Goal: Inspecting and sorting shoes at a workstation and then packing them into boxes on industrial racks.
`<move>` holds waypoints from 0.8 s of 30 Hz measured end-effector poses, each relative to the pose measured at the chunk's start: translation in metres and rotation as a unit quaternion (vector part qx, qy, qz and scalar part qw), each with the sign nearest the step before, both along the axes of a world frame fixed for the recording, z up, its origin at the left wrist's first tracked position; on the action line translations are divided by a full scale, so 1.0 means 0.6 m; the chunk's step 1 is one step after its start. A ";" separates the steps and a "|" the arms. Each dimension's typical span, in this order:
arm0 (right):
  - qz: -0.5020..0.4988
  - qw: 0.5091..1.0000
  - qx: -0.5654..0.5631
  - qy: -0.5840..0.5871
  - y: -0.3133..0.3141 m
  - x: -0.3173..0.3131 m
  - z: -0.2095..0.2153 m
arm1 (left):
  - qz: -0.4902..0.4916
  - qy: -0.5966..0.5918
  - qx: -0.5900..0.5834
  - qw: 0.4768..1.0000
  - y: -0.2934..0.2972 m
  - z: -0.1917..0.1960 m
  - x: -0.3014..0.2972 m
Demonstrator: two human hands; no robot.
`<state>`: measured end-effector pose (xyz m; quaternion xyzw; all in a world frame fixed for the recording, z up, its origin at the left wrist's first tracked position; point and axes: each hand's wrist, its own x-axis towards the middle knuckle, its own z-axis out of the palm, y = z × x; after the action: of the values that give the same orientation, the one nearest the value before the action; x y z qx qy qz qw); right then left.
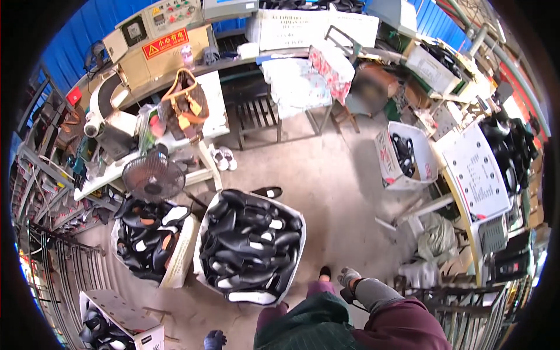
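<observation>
Blue-gloved left grip [215, 340] was half-curled, looked empty; couldn't tell grey-gloved right grip [350, 276]. Brim-full white carton [303, 227] risked shedding glossy black shoes [251, 242] if bumped.

Right fingers [347, 271]: grey glove [352, 278]; behind them, a grey oversleeve [374, 293], then, farther from the fingertips, a maroon sleeve [402, 325]. Left fingers [219, 336]: dark blue glove [212, 342]. Between both sets of fingers: faintly lined, dark green apron [306, 324]; maroon trousers [271, 318]; black shoe [325, 272].

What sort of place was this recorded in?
Likely a shoe factory workshop: heaped black shoes or shoe parts, a beige control panel with coloured buttons, and blue corrugated wall panels suggest it.
</observation>
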<state>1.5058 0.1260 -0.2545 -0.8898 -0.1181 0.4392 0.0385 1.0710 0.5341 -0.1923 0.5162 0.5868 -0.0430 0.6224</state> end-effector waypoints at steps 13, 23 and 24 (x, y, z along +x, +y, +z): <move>0.234 0.965 0.103 -0.061 0.081 0.561 -0.111 | 0.198 0.066 -0.025 0.978 -0.264 0.007 0.314; 0.271 0.962 -0.017 0.005 0.143 0.711 -0.063 | -0.141 0.022 0.159 0.977 -0.413 -0.074 0.492; 0.278 0.961 0.005 0.004 0.150 0.708 -0.079 | -0.166 0.013 0.183 0.969 -0.431 -0.087 0.508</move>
<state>1.9304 0.2162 -0.3019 -0.8201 -0.3624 0.4355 -0.0800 1.3757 0.2756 -0.2448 0.7107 0.4988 -0.0441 0.4942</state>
